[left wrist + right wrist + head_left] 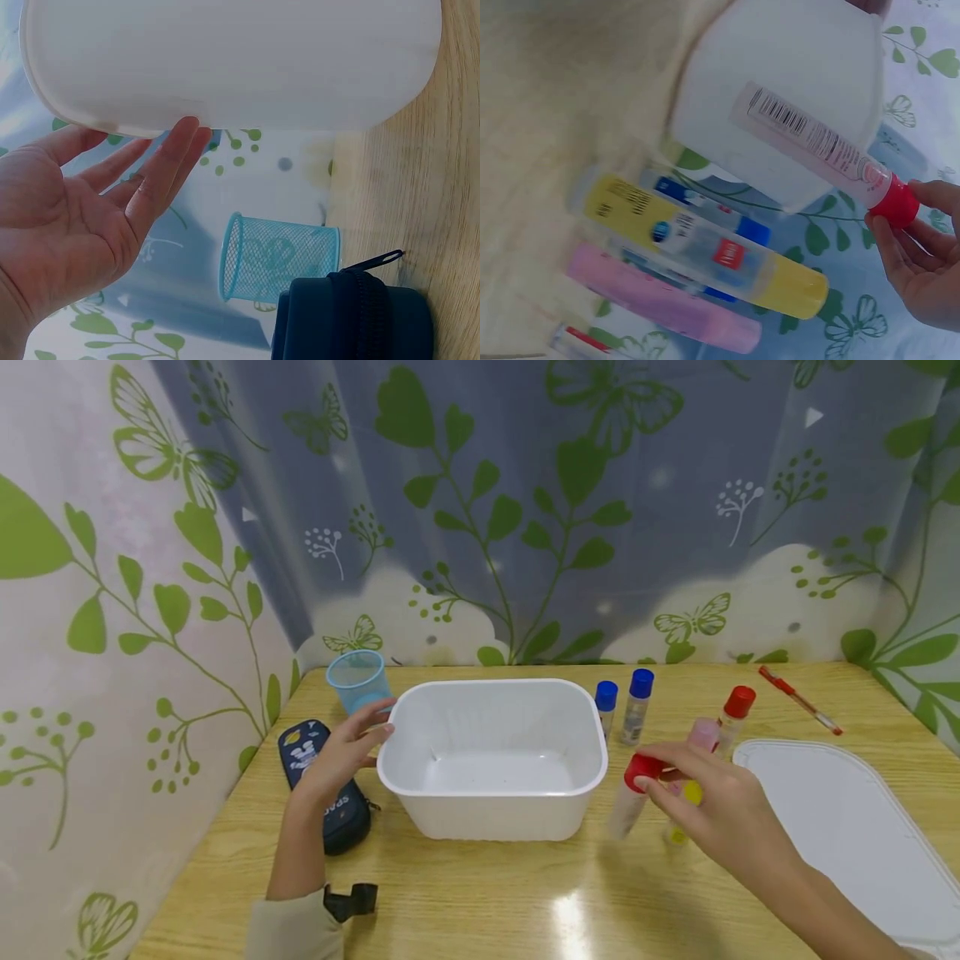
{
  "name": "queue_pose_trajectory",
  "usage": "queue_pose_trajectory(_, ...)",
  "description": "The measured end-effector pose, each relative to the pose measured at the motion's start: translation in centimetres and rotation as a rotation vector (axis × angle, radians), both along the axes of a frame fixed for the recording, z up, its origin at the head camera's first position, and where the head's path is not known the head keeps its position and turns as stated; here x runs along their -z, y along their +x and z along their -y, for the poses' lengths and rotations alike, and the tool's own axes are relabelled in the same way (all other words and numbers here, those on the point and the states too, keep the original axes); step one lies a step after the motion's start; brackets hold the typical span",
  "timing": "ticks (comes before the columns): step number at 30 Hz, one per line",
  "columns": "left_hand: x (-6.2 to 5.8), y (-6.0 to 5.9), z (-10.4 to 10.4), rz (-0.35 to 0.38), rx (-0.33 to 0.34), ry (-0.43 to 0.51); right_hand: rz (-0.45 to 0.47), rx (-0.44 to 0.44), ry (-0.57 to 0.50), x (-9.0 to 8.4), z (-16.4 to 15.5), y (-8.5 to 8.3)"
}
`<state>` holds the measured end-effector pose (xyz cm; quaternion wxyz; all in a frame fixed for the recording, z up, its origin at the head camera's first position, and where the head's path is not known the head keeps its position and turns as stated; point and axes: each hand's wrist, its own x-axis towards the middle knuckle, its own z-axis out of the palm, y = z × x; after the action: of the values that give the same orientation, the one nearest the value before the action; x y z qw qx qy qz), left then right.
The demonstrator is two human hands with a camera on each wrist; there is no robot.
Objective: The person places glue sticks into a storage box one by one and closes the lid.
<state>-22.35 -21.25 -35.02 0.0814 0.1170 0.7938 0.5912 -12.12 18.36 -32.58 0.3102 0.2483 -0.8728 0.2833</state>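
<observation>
First glue stick lifted, tub [491, 727] still empty.
Right hand [712, 802] pinches a red-capped glue stick [633, 793]; left hand [341, 752], fingers straight, steadies the tub; five sticks remain on the bench [487, 893].

we see a wooden table [487, 893] carrying a white tub [491, 760]. left of the tub lie a dark pencil case [330, 793] and a blue mesh cup [358, 681]; right of it stand glue sticks [633, 706], a white lid [847, 827] and a red pen [798, 699].

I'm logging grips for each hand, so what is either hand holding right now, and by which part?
The right hand pinches a red-capped glue stick by its cap. The left hand holds nothing; its straight fingers touch the white tub.
</observation>
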Motion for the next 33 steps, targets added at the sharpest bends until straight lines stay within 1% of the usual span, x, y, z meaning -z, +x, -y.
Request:
queue_pose_trajectory(4,0.0,0.0,0.0,0.002,0.007,0.013,0.009,-0.021,-0.039,-2.0,0.4,0.1)
queue_pose_trajectory(8,-0.1,0.1,0.0,0.011,0.009,0.022,0.008,-0.067,-0.087,-3.8,0.8,0.1)
queue_pose_trajectory(11,-0.2,0.1,0.1,0.011,0.012,0.025,0.033,-0.089,-0.124,-5.2,1.3,-0.1)
queue_pose_trajectory(13,-0.3,0.2,0.1,0.008,0.016,0.026,0.043,-0.105,-0.14,-6.0,1.7,-0.3)
queue_pose_trajectory(18,-0.3,0.3,0.1,0.003,0.025,0.031,0.053,-0.178,-0.172,-7.7,2.7,-1.4)
queue_pose_trajectory(19,-0.2,0.3,0.1,0.003,0.026,0.034,0.066,-0.194,-0.186,-8.0,3.0,-1.6)
queue_pose_trajectory(22,-0.2,0.3,0.1,0.002,0.027,0.038,0.118,-0.217,-0.217,-8.6,4.0,-2.2)
queue_pose_trajectory(25,-0.2,0.2,0.2,0.002,0.028,0.038,0.168,-0.253,-0.246,-8.9,5.0,-2.9)
queue_pose_trajectory(29,-0.1,0.2,0.2,-0.002,0.028,0.037,0.206,-0.319,-0.264,-8.8,6.4,-4.1)
queue_pose_trajectory(33,-0.1,0.2,0.2,-0.005,0.029,0.039,0.255,-0.343,-0.263,-8.5,7.9,-5.0)
